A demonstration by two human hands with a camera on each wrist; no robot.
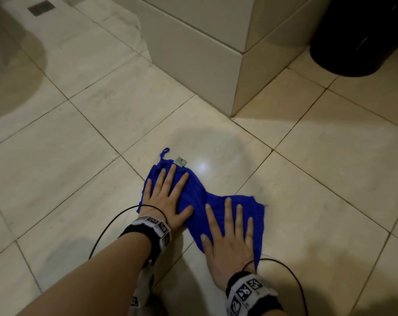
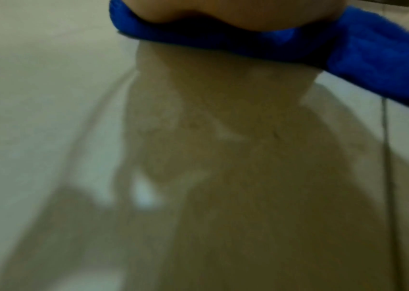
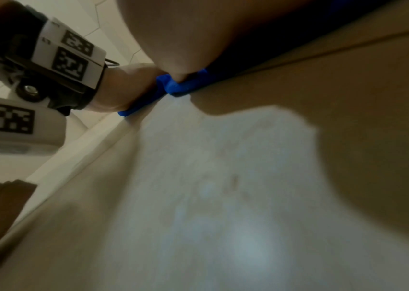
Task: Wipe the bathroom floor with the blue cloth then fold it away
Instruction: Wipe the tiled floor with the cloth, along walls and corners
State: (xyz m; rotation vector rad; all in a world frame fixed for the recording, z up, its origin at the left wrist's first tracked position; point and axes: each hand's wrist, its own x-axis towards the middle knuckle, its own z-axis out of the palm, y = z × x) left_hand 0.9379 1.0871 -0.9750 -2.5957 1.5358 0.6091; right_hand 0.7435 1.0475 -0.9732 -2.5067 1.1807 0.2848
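The blue cloth (image 1: 201,202) lies crumpled on the beige tiled floor (image 1: 102,144) at lower centre of the head view, its hanging loop and grey label pointing away from me. My left hand (image 1: 168,197) lies flat on the cloth's far left part, fingers spread and straight. My right hand (image 1: 228,233) presses flat on the near right part, fingers spread too. In the left wrist view the heel of the left hand (image 2: 223,13) rests on the blue cloth (image 2: 372,53). The right wrist view shows the cloth's edge (image 3: 186,84) under my right palm (image 3: 186,39).
A white tiled block (image 1: 193,49) with a corner stands just beyond the cloth. A black round bin (image 1: 359,35) sits at the far right. A floor drain (image 1: 41,7) lies at the far left. Cables run from both wristbands over the floor.
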